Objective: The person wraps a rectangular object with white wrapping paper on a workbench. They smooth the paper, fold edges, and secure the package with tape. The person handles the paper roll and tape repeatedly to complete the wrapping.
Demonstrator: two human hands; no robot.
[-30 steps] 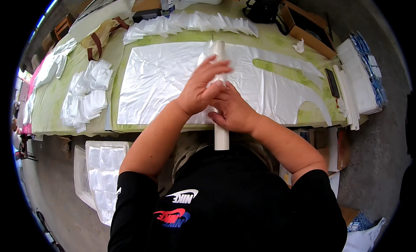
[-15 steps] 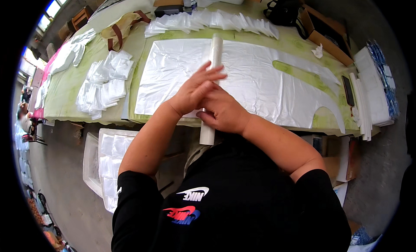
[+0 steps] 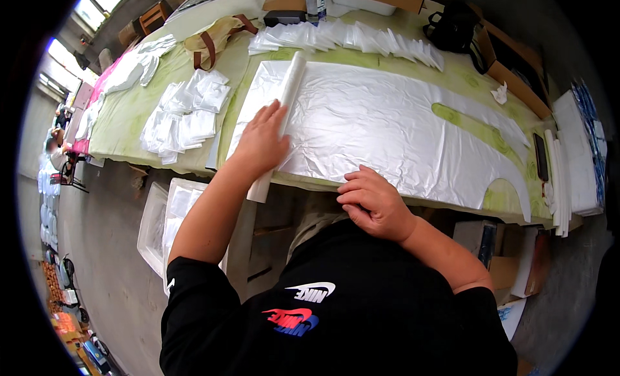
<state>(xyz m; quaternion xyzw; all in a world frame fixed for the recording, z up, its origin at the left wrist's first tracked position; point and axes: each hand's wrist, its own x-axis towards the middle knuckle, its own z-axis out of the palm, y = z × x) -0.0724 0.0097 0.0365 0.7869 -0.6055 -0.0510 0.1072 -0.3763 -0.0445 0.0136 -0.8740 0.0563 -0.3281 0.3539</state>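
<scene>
A thin white plastic apron (image 3: 368, 124) is spread flat on the green-covered table (image 3: 106, 140), its cut-out strap end at the right. Across its left part lies a long white tube (image 3: 295, 77), whose near end juts past the table's front edge. My left hand (image 3: 263, 142) rests flat on this tube with its fingers stretched out, covering the tube's middle. Over the table's front edge, near the apron's lower border, my right hand (image 3: 376, 203) hovers with fingers loosely bent and apart, holding nothing.
Folded clear packets (image 3: 187, 117) lie left of the apron, and a row of similar packets (image 3: 342, 37) runs behind it. To the right are a dark phone (image 3: 540, 157), white tubes (image 3: 559, 182) and a cardboard box (image 3: 516, 82). Below the table at left stands a plastic bin (image 3: 153, 230).
My hands were together over the tube and are now apart. The tube has shifted left across the apron under my left hand, while my right hand has moved off to the right.
</scene>
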